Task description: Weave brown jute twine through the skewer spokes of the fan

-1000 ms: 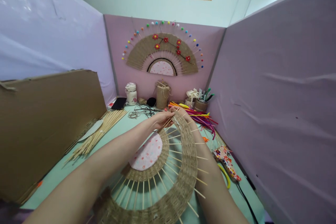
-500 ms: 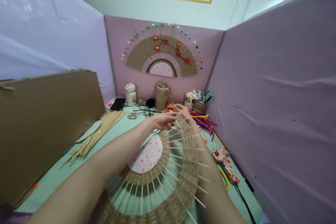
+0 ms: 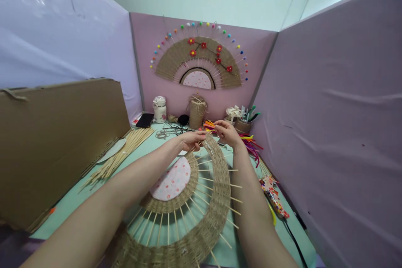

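Note:
A half-round woven fan [image 3: 221,188] of brown twine on thin wooden sticks tilts over the table, its dotted pink centre [image 3: 174,178] facing up. Bare stick ends jut past the outer band. My left hand [image 3: 192,140] grips the fan's far end, fingers closed around the edge sticks. Just right of that end, my right hand [image 3: 226,132] is closed in a pinch by the stick tips. Whatever lies between its fingertips is too small to make out.
Wooden sticks [image 3: 122,155] lie left beside a cardboard sheet [image 3: 63,134]. Behind are a white bottle [image 3: 159,111], a twine-wrapped cylinder [image 3: 197,113] and a pen holder [image 3: 243,124]. At right lie coloured pipe cleaners [image 3: 253,146] and a flower-patterned tool [image 3: 274,199]. A finished fan [image 3: 176,60] hangs ahead.
My right hand has drawn away to the right from the fan's far end, and more of its fingers show. My left hand and the fan sit slightly further left in view.

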Action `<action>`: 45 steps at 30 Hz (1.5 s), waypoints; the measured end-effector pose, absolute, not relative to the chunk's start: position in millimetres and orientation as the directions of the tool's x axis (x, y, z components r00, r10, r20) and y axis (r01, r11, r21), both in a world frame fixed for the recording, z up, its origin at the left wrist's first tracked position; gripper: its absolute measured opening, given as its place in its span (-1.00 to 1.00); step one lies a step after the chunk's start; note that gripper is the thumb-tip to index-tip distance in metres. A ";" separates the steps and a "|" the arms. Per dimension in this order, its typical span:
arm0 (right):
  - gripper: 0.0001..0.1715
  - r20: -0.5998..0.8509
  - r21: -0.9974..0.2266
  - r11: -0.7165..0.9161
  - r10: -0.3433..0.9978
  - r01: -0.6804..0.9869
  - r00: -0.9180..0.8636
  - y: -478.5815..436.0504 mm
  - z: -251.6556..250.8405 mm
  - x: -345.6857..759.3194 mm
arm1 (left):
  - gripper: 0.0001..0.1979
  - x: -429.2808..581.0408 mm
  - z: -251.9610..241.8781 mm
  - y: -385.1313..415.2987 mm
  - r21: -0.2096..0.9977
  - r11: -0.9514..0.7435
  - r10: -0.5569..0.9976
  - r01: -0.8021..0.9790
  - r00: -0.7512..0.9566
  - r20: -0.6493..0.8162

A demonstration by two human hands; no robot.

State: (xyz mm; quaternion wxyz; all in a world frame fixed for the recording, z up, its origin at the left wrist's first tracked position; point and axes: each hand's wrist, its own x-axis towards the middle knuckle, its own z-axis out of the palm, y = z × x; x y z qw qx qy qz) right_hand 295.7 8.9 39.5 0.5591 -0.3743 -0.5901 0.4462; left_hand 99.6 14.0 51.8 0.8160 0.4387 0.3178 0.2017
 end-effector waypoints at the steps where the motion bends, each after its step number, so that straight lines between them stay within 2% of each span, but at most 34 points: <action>1: -0.60 0.312 -0.950 0.309 0.946 -0.046 -0.088 8.5 38.5 295.5 | -0.75 97.8 52.3 14.3 0.845 0.531 0.617 -0.058 0.710 -0.339; 7: -0.61 0.210 -0.977 0.205 0.972 -0.053 -0.108 11.8 28.0 292.1 | -0.77 90.5 57.4 14.1 0.870 0.485 0.659 -0.087 0.691 -0.298; 13: -0.63 0.059 -0.998 0.064 0.927 0.002 -0.370 11.0 23.0 285.3 | -0.78 80.4 55.0 17.2 0.878 0.468 0.694 -0.098 0.656 -0.296; 17: -0.61 0.069 -0.998 0.068 0.952 -0.011 -0.297 20.1 14.7 276.1 | -0.94 72.4 51.3 28.8 0.879 0.468 0.751 -0.093 0.565 -0.341; 20: -0.59 0.087 -0.985 0.117 0.972 0.129 -0.220 29.8 4.0 267.3 | -0.98 63.8 45.8 40.0 0.896 0.436 0.807 -0.080 0.475 -0.350; 23: -0.60 0.101 -0.954 0.150 0.976 0.261 -0.193 36.1 -7.2 259.0 | -0.94 54.1 36.8 48.1 0.899 0.434 0.821 -0.053 0.435 -0.370; 33: -0.59 0.055 -0.848 0.143 0.981 0.511 -0.184 37.0 -18.9 262.8 | -0.91 43.4 8.8 55.2 0.902 0.431 0.841 -0.001 0.362 -0.402; 45: -0.59 0.019 -0.767 0.121 0.986 0.630 -0.166 37.5 -18.7 268.6 | -0.93 41.4 2.3 46.5 0.926 0.355 0.886 0.132 0.270 -0.378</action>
